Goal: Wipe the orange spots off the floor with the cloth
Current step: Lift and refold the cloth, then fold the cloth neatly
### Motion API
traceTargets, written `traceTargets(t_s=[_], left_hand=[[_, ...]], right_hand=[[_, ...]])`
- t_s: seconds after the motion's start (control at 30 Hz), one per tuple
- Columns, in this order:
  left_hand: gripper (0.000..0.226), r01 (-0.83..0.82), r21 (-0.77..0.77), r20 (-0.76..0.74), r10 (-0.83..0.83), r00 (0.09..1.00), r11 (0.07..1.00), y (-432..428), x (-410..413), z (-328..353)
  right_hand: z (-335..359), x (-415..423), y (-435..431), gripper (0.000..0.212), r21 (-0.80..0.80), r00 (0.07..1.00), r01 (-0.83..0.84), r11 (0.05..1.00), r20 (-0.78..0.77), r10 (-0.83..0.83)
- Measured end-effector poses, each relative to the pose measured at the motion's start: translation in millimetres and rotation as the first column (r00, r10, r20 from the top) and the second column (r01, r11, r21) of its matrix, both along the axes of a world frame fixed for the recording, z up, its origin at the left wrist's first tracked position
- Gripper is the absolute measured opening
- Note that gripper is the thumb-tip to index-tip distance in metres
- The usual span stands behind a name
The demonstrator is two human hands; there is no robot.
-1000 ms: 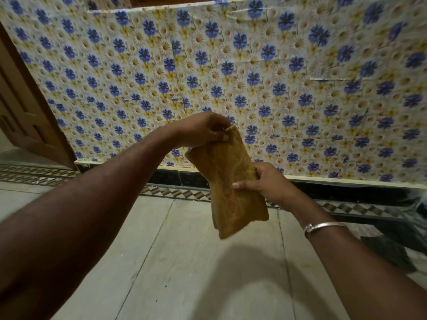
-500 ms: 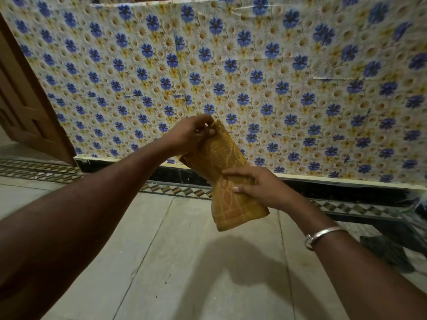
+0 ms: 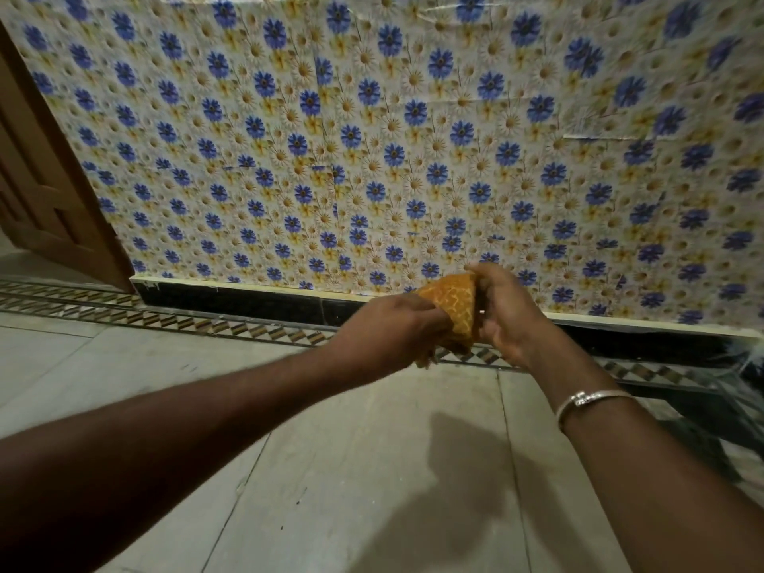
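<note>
An orange patterned cloth point(image 3: 452, 306) is bunched up between both hands, held in the air above the pale floor point(image 3: 372, 469). My left hand point(image 3: 386, 328) grips its lower left part with curled fingers. My right hand point(image 3: 506, 314), with a silver bangle point(image 3: 587, 401) on its wrist, grips the cloth's right side. Only a small folded part of the cloth shows between the hands. I see no orange spots on the floor in this view.
A wall covered in blue-and-yellow flower paper point(image 3: 413, 138) rises ahead, with a black skirting point(image 3: 248, 299) and a patterned tile border point(image 3: 186, 324) at its foot. A wooden door point(image 3: 37, 192) stands at the left. Dark metal bars point(image 3: 711, 399) lie at the right.
The cloth hung long between the hands; now it is folded into a small bunch. Both hands have come together and moved right and lower.
</note>
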State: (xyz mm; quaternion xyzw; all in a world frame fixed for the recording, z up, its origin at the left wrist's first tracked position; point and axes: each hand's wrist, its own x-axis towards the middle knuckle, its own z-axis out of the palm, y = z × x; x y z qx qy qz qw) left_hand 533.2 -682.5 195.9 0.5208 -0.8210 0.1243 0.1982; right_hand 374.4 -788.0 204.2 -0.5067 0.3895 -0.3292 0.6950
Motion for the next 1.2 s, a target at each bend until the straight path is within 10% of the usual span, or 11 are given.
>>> traceTargets(t_s=[0.13, 0.23, 0.33, 0.47, 0.63, 0.77, 1.2], left_hand=[[0.025, 0.047, -0.155, 0.041, -0.041, 0.998, 0.987, -0.3, -0.8, -12.4], [0.023, 0.053, -0.025, -0.241, -0.058, 0.969, 0.998, 1.1, -2.8, -14.3], [0.034, 0.013, 0.254, -0.735, 0.185, 0.652, 0.967, -4.8, 1.7, -10.2], [0.090, 0.233, 0.534, -0.845, 0.516, 0.138, 0.813, -30.2, 23.1, -9.5], [0.072, 0.564, 0.396, -0.862, 0.505, -0.044, 0.725, -39.2, 24.0, -7.9], [0.038, 0.316, 0.417, -0.894, 0.448, -0.029, 0.852, -39.9, 23.2, 15.8], [0.036, -0.264, 0.291, -0.891, 0.361, 0.276, 0.920, -44.4, 0.6, 36.3]], right_hand=[[-2.2, 4.0, 2.7, 0.038, -0.152, 0.991, 0.043, 0.987, -0.122, -0.061], [-1.9, 0.9, 2.9, 0.026, -0.251, 0.982, 0.080, 0.965, -0.146, -0.119], [6.0, -2.0, 0.3, 0.022, -0.315, 0.982, 0.085, 0.945, -0.132, -0.132], [22.0, 3.6, 4.0, 0.021, -0.318, 0.997, 0.077, 0.945, 0.032, -0.071], [30.8, 7.4, 11.4, 0.026, -0.125, 0.964, -0.007, 0.992, 0.262, 0.040], [22.9, -1.1, 6.6, 0.030, -0.089, 0.979, 0.018, 0.996, 0.206, 0.001], [18.3, 14.8, 21.6, 0.039, -0.451, 0.950, 0.266, 0.852, -0.028, -0.312]])
